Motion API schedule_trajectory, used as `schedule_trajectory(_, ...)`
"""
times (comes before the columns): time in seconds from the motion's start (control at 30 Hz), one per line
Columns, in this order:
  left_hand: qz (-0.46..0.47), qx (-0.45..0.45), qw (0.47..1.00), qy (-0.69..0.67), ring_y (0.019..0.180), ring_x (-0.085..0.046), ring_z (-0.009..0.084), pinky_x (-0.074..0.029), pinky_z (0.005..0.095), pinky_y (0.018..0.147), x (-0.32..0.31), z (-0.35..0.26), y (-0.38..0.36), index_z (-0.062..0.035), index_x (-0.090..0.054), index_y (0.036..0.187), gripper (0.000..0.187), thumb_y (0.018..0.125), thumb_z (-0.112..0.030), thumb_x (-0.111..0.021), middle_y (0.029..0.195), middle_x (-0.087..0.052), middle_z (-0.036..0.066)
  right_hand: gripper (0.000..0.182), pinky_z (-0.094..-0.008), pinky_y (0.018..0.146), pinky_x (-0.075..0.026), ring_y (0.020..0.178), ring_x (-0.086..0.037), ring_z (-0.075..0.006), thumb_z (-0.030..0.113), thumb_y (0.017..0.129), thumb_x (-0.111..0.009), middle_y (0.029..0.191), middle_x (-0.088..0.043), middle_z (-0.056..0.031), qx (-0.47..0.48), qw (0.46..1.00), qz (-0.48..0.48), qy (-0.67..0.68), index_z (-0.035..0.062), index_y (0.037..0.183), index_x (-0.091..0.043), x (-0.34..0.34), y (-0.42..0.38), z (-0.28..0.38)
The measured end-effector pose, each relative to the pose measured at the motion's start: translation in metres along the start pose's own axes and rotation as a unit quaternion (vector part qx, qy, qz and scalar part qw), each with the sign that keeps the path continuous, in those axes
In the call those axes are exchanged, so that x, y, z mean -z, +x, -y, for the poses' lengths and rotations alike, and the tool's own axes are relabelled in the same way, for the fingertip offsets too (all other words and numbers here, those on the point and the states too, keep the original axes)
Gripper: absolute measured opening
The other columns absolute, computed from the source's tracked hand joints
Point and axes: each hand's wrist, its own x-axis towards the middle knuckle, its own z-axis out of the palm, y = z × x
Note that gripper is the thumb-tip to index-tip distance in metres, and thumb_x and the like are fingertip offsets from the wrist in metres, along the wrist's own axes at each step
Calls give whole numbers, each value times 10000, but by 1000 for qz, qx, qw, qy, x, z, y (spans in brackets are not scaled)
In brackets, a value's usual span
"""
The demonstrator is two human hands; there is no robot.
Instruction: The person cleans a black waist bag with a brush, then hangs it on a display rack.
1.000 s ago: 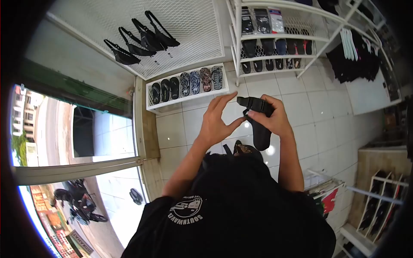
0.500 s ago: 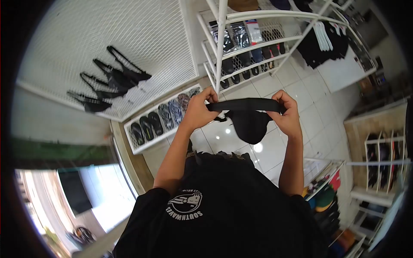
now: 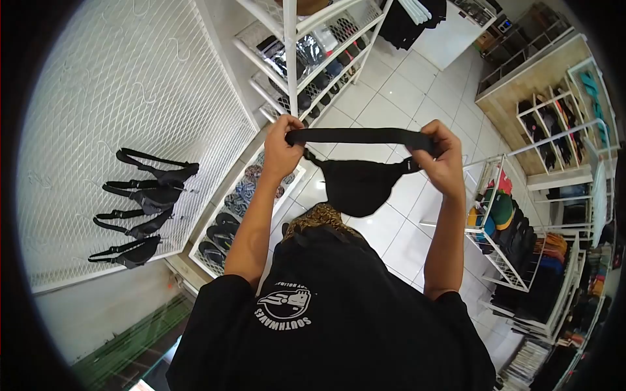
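A black waist bag hangs in front of my chest, its strap stretched sideways between my hands. My left hand is closed round the strap's left end, thumb on top. Fingers of my right hand are wrapped round the other end, by the bag's side buckle. The pouch dangles below the strap, above the tiled floor. On the white mesh wall at left hang several similar black bags.
A white metal rack with packaged goods and sandals stands ahead. Flip-flops lie on a low white shelf at left. A cap stand is at right, near folded clothes. A white counter stands at the far back.
My view has turned to the right, and the surroundings have shifted. The bag's pouch now hangs more spread out below the strap, and my hands are slightly farther apart.
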Motion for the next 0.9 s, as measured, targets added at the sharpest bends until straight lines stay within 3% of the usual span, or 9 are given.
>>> schedule_trajectory(0.07, 14, 40, 985, -166, 797, -638, 143, -525, 287, 759, -2, 25, -3, -19, -590, 1038, 184, 860, 22, -615, 946, -673, 70, 142, -203, 636, -394, 715, -521, -31, -21, 858, -699, 792, -588, 49, 6, 996, -57, 75, 50, 906, -586, 12, -2, 3)
schedule_trajectory(0.17, 23, 138, 937, -320, 802, -642, 152, -535, 279, 751, 2, 66, -12, -10, -611, 1037, 151, 887, -7, -595, 952, -667, 63, 149, -198, 642, -414, 737, -546, -27, -17, 832, -704, 810, -621, 35, -14, 995, -76, 63, 50, 899, -589, 46, -8, -9)
schedule_trajectory(0.23, 6, 160, 921, -356, 663, -578, 78, -531, 257, 664, 2, 42, -18, -19, -626, 982, 86, 907, -51, -601, 799, -606, 9, 162, -203, 666, -427, 749, -553, -35, -17, 819, -708, 830, -630, 29, -39, 996, -45, 72, 45, 916, -594, 64, -16, -11)
schedule_trajectory(0.37, 33, 132, 955, -264, 635, -513, 39, -458, 234, 603, 4, -10, -15, -34, -619, 951, 83, 870, -26, -635, 746, -561, -32, 261, -229, 714, -463, 770, -567, -62, -13, 779, -735, 888, -645, 12, -105, 990, 90, 30, 30, 1002, -608, 80, -33, -15)
schedule_trajectory(0.43, 55, 97, 973, -200, 653, -509, 38, -434, 228, 607, 2, -37, -8, -38, -614, 935, 103, 845, -16, -659, 749, -562, -37, 370, -252, 726, -476, 786, -577, -84, 15, 751, -752, 882, -635, -6, -75, 991, 105, -36, 23, 1091, -605, 77, -36, -21)
schedule_trajectory(0.5, 81, -24, 992, -90, 693, -515, 45, -409, 223, 637, -7, -71, -5, -40, -600, 895, 156, 785, -8, -706, 747, -569, -37, 391, -257, 734, -466, 784, -568, -88, 21, 753, -746, 866, -621, -7, -78, 983, 130, -102, 24, 1118, -606, 66, -35, -13)
schedule_trajectory(0.67, 147, -41, 988, -7, 734, -555, 66, -434, 230, 682, -2, -98, -2, -33, -606, 846, 182, 733, -13, -748, 770, -607, -20, 507, -232, 686, -407, 688, -485, -62, 19, 761, -728, 755, -507, 46, -23, 997, 72, -30, 45, 1257, -628, 65, -26, -2)
schedule_trajectory(0.83, 178, 18, 981, -80, 795, -615, 105, -489, 263, 812, 24, -89, 1, -23, -640, 839, 200, 678, 18, -752, 792, -638, -6, 430, -201, 646, -346, 673, -459, -33, -19, 758, -684, 724, -492, 69, 3, 1000, 0, 6, 35, 1179, -620, 91, -28, -28)
schedule_trajectory(0.9, 169, -16, 984, -59, 889, -627, 138, -479, 286, 891, 33, -69, 2, -14, -641, 830, 204, 658, 18, -748, 883, -644, 32, 388, -193, 642, -331, 679, -457, -32, -41, 756, -651, 743, -506, 65, 4, 999, -31, 19, 36, 1133, -609, 96, -30, -37)
